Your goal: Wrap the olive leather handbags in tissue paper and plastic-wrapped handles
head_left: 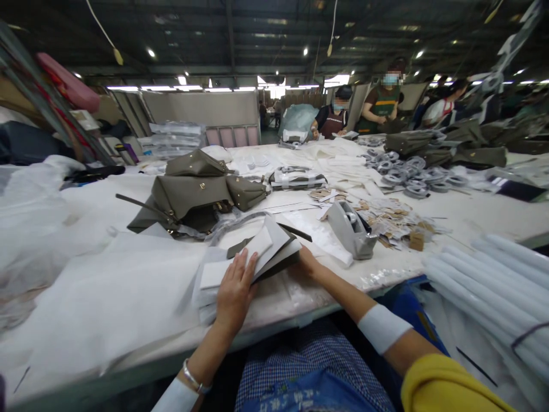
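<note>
A dark olive bag (278, 260) lies at the table's front edge, partly covered by white paper sheets (257, 246). My left hand (235, 286) rests on the papers, its fingers stretched out and slightly apart. At the bag's right side is my right hand (306, 262), its fingers hidden behind the bag and papers. A plastic-wrapped handle curves behind the papers. More olive bags (193, 191) are heaped just beyond, to the left.
A grey tape dispenser (351, 229) stands right of my hands, beside scattered paper tags (394, 220). Wrapped rolls (497, 280) lie at the right edge. Grey rings (412, 171) and bags are farther back. Several people stand across the table.
</note>
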`<state>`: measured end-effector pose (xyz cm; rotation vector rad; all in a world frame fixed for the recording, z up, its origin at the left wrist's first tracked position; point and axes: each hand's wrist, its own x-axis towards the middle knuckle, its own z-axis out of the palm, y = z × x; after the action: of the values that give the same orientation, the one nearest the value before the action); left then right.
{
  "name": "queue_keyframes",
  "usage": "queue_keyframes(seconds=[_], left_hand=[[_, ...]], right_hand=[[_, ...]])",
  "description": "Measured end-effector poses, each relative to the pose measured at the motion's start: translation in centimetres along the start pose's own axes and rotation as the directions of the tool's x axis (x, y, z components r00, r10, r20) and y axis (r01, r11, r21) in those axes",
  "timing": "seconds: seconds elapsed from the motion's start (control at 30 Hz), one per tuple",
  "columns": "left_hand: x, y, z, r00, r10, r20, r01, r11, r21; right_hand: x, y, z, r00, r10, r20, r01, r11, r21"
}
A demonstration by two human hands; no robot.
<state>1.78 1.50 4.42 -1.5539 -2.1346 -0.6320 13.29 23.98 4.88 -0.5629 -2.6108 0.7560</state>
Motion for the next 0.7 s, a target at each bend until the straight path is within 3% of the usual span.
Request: queue_keyframes(seconds=[0.2, 0.3, 0.4, 0.47, 0.57, 0.7], left_hand=[[0.6, 1.0, 0.3, 0.999, 0.029, 0.046, -0.031, 0.999, 0.032], [0.6, 1.4, 0.4, 0.997, 0.041, 0.062, -0.045, 0.997, 0.067], [0.2, 1.7, 0.7, 0.993, 0.083, 0.084, -0.093, 0.988, 0.124], [-0.2, 1.9, 1.1, 0.988, 0.122, 0.098, -0.137, 0.977, 0.166], [-0.6, 2.0, 1.6, 0.980, 0.169, 0.102, -0.186, 0.961, 0.203], [-0.8, 1.9, 1.5, 0.970, 0.212, 0.119, -0.234, 0.947, 0.220]], right_hand=[[-4.7, 0.8, -0.6, 0.953, -0.271, 0.136, 0.291, 0.943, -0.159], [-6.6, 0.2, -1.0, 0.966, -0.245, 0.089, 0.259, 0.939, -0.228], [-9.2, -1.7, -2.4, 0.950, -0.292, 0.114, 0.305, 0.944, -0.122], [-10.2, -3.2, -3.8, 0.896, -0.413, 0.164, 0.423, 0.906, -0.032], [-9.2, -4.6, -5.6, 0.836, -0.524, 0.162, 0.539, 0.840, -0.063], [-6.2, -3.0, -5.5, 0.833, -0.526, 0.169, 0.552, 0.801, -0.230]])
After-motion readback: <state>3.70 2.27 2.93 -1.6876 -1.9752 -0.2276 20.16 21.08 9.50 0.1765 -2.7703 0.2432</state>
